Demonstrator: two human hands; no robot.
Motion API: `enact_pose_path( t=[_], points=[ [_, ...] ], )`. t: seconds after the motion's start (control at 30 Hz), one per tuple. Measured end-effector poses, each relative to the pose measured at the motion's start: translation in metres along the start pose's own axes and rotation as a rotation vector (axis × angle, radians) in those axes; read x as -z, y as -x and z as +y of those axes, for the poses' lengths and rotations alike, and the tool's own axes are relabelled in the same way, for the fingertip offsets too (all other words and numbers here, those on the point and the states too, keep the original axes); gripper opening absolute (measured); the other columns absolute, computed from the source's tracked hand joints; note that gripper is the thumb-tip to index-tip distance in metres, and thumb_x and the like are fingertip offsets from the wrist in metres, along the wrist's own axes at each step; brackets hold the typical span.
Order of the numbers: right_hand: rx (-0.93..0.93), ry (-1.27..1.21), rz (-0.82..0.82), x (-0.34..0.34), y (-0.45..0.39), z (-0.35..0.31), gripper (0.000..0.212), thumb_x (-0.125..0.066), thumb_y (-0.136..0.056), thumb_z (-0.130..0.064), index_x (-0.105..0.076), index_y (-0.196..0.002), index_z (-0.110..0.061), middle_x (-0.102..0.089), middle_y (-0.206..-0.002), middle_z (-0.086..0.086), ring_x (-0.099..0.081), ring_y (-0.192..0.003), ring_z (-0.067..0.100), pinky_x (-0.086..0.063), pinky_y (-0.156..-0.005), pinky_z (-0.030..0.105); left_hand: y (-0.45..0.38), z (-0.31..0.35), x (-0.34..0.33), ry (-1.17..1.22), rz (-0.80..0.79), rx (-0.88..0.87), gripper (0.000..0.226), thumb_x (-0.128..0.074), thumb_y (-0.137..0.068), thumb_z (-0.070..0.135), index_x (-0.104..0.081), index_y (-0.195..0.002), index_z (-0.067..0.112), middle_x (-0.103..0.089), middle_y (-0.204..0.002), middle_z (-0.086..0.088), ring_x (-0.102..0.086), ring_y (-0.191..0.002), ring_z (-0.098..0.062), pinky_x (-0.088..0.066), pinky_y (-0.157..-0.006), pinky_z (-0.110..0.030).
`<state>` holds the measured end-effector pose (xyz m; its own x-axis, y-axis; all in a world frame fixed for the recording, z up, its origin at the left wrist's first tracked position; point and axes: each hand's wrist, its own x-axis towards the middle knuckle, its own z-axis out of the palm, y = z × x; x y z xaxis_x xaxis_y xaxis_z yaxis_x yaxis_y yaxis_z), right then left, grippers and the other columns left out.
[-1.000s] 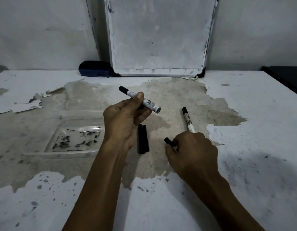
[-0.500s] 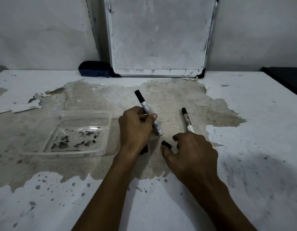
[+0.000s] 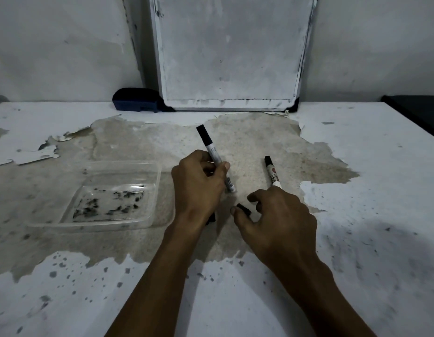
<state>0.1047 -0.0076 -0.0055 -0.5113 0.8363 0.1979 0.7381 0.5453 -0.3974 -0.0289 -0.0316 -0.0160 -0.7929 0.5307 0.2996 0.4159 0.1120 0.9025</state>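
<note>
- The left hand (image 3: 198,188) grips a whiteboard marker (image 3: 212,154) mid-barrel, black end pointing to 11 o'clock. Its lower tip is hard to make out.
- A dark piece (image 3: 211,218) shows beneath the left wrist, mostly hidden.
- The right hand (image 3: 279,220) pinches a small black cap (image 3: 244,209), partly covered by its fingers.
- A second marker (image 3: 271,173) lies on the table (image 3: 381,166) at 12 o'clock from the right hand, near end hidden.
- Its label shows a red mark and "Bo"; the rest is cut off. Print on the held marker is unreadable.
- A clear tray (image 3: 128,164) of black flecks sits at 9 o'clock from the left hand.
</note>
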Motion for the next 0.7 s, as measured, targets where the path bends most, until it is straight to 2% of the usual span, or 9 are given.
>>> enact_pose_path(
  t=[0.07, 0.13, 0.17, 0.23, 0.3, 0.33, 0.4, 0.57, 0.7],
  points=[
    [-0.011, 0.003, 0.003, 0.0, -0.0001, 0.0001, 0.04, -0.056, -0.081, -0.06, -0.066, -0.098, -0.025, -0.066, -0.094, -0.007, -0.063, -0.085, 0.015, -0.043, -0.063, 0.027, -0.0019, -0.0004, 0.0012, 0.039, 0.034, 0.017, 0.021, -0.077, -0.083, 0.022, -0.073, -0.097, 0.008, -0.078, -0.085, -0.004, -0.074, -0.07, -0.01, -0.062, -0.067, -0.028],
    [-0.013, 0.005, 0.011, 0.0003, -0.0002, -0.0001, 0.041, -0.056, -0.081, -0.06, -0.066, -0.098, -0.025, -0.067, -0.094, -0.007, -0.063, -0.086, 0.016, -0.044, -0.064, 0.028, -0.0032, -0.0014, 0.0009, 0.06, 0.055, 0.023, 0.022, -0.077, -0.083, 0.022, -0.072, -0.098, 0.007, -0.078, -0.085, -0.006, -0.075, -0.073, -0.013, -0.063, -0.068, -0.035],
    [-0.015, 0.002, 0.01, 0.0008, -0.0001, -0.0001, 0.041, -0.056, -0.081, -0.06, -0.066, -0.098, -0.025, -0.067, -0.094, -0.006, -0.063, -0.086, 0.016, -0.044, -0.064, 0.028, -0.0033, -0.0017, 0.0002, 0.066, 0.06, 0.02, 0.022, -0.077, -0.083, 0.022, -0.072, -0.098, 0.006, -0.078, -0.086, -0.006, -0.075, -0.073, -0.012, -0.063, -0.067, -0.033],
    [-0.018, -0.004, -0.004, 0.0017, -0.0003, -0.0007, 0.04, -0.056, -0.081, -0.06, -0.066, -0.099, -0.025, -0.067, -0.096, -0.006, -0.063, -0.087, 0.016, -0.042, -0.063, 0.027, -0.0018, -0.0008, -0.0008, 0.036, 0.041, -0.002, 0.021, -0.075, -0.084, 0.02, -0.072, -0.099, 0.006, -0.077, -0.087, -0.004, -0.072, -0.07, -0.006, -0.06, -0.065, -0.02],
    [-0.014, -0.005, -0.019, 0.0027, 0.0002, -0.0013, 0.04, -0.055, -0.082, -0.06, -0.066, -0.103, -0.027, -0.067, -0.099, -0.006, -0.063, -0.089, 0.016, -0.041, -0.064, 0.026, -0.0005, 0.0008, -0.0007, -0.009, 0.026, -0.023, 0.019, -0.075, -0.085, 0.019, -0.072, -0.098, 0.006, -0.074, -0.082, 0.001, -0.067, -0.065, 0.003, -0.052, -0.059, -0.006],
    [-0.012, -0.01, -0.027, 0.0032, 0.0004, -0.0017, 0.04, -0.055, -0.082, -0.059, -0.065, -0.104, -0.027, -0.067, -0.1, -0.006, -0.063, -0.091, 0.016, -0.04, -0.065, 0.026, -0.0003, 0.002, 0.0, -0.006, 0.041, -0.026, 0.018, -0.075, -0.085, 0.018, -0.073, -0.098, 0.006, -0.072, -0.078, 0.004, -0.065, -0.063, 0.005, -0.049, -0.057, -0.003],
    [-0.017, -0.02, -0.041, 0.0043, 0.0004, -0.002, 0.04, -0.055, -0.083, -0.058, -0.065, -0.108, -0.029, -0.066, -0.103, -0.007, -0.062, -0.094, 0.015, -0.039, -0.066, 0.026, -0.0008, 0.0025, 0.0007, 0.013, 0.068, -0.036, 0.017, -0.075, -0.084, 0.018, -0.072, -0.097, 0.006, -0.069, -0.075, 0.006, -0.064, -0.063, 0.007, -0.048, -0.057, -0.002],
    [-0.004, -0.019, -0.017, 0.0011, 0.0, -0.0003, 0.038, -0.056, -0.084, -0.056, -0.065, -0.107, -0.028, -0.065, -0.102, -0.006, -0.062, -0.092, 0.015, -0.043, -0.066, 0.028, 0.0007, -0.0016, -0.0022, -0.046, 0.025, -0.042, 0.02, -0.076, -0.084, 0.02, -0.074, -0.097, 0.005, -0.077, -0.081, -0.003, -0.066, -0.063, 0.004, -0.048, -0.057, -0.002],
    [-0.015, -0.025, 0.012, -0.0022, -0.0077, -0.0042, 0.033, -0.058, -0.083, -0.051, -0.067, -0.1, -0.025, -0.066, -0.101, -0.004, -0.064, -0.091, 0.019, -0.052, -0.072, 0.033, -0.0011, -0.0019, -0.0004, -0.029, 0.037, -0.01, 0.019, -0.076, -0.084, 0.021, -0.074, -0.095, 0.006, -0.075, -0.078, 0.0, -0.068, -0.062, 0.002, -0.052, -0.058, -0.007]
  ],
)
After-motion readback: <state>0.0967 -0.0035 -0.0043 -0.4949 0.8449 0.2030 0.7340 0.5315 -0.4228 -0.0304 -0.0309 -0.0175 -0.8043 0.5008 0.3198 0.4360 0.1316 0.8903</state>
